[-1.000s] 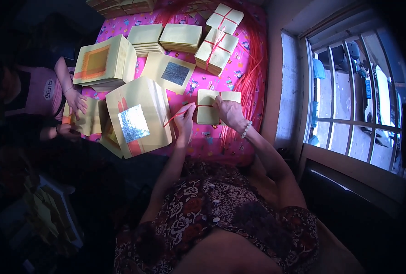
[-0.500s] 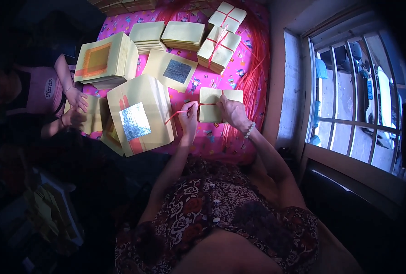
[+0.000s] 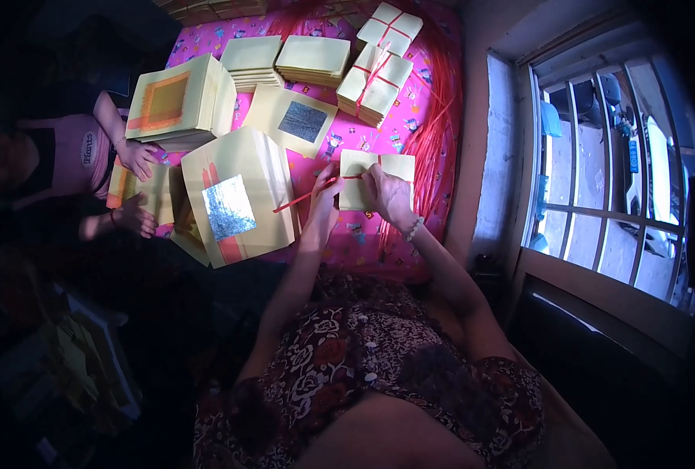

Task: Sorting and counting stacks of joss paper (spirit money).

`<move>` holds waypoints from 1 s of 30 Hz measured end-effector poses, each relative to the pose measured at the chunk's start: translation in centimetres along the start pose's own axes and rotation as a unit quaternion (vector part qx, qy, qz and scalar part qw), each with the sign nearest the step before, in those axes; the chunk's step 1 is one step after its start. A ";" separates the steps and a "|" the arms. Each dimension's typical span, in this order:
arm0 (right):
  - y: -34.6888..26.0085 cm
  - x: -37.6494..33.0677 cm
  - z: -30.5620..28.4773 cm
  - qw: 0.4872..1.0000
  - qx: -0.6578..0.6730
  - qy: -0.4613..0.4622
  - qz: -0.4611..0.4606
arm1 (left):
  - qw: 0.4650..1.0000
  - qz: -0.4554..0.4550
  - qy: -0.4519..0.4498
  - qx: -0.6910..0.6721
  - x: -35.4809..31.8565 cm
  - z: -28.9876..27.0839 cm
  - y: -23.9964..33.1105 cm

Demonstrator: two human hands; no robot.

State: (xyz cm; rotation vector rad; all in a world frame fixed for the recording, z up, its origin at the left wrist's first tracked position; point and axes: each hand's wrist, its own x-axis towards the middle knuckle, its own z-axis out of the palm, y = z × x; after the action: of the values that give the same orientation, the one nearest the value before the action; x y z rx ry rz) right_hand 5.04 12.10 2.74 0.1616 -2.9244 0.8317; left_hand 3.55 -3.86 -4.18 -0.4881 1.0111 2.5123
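Two hands, one bundle: both of the person's hands meet at a small stack of pale yellow paper sheets point(image 3: 378, 178) lying on the pink patterned cloth point(image 3: 363, 234), just in front of the person, near the cloth's right side.
Right hand point(image 3: 390, 195): rests on the small stack, fingers curled down onto its top and pinching a red string point(image 3: 304, 197) where it crosses the paper.
Left hand point(image 3: 324, 199): at the stack's left edge, fingers closed on the same red string, whose free end runs out to the left and downward over the cloth.
Just left of the hands: a large stack of yellow sheets point(image 3: 242, 195), its top sheet bearing a silver foil square and an orange-red stripe.
Behind that: a single sheet with a dark silver square point(image 3: 293, 121), lying flat on the cloth.
Far side of the cloth: two untied yellow stacks point(image 3: 285, 59) side by side, and to their right tied bundles point(image 3: 378, 66) crossed with red string.
Right edge of the cloth: loose red strings point(image 3: 433, 117) in a long sheaf beside the wall.
Upper left: a thick stack with an orange square on top point(image 3: 179, 102).
Other person: at the left, a pink sleeveless top; their hands point(image 3: 138, 160) are on yellow sheets at the cloth's left edge.
Far right: a barred window point(image 3: 605, 156).
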 end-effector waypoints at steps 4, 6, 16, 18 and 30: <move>-0.4 0.0 -0.2 1.000 -0.009 0.001 0.016 | 0.999 -0.011 0.036 -0.019 -0.9 -2.0 -1.1; -0.9 0.1 -0.2 1.000 0.014 0.009 -0.011 | 0.998 0.060 -0.004 0.014 -1.4 -3.8 -1.9; 0.1 -0.2 -0.9 0.999 -0.032 -0.033 0.006 | 0.953 0.184 0.148 0.189 -1.3 1.2 -1.1; 0.4 -0.2 -1.0 0.998 -0.041 -0.042 0.016 | 0.959 0.143 0.175 0.172 -1.2 0.3 -1.2; 1.3 0.2 -1.1 0.994 -0.050 -0.083 0.059 | 0.967 0.223 0.064 0.105 -1.5 2.2 -0.3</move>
State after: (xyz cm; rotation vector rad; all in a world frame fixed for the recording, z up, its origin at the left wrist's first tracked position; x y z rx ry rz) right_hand 4.77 13.74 3.03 0.0534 -3.1504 0.7166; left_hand 4.58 -2.44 -2.20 -0.3983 1.5681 2.7325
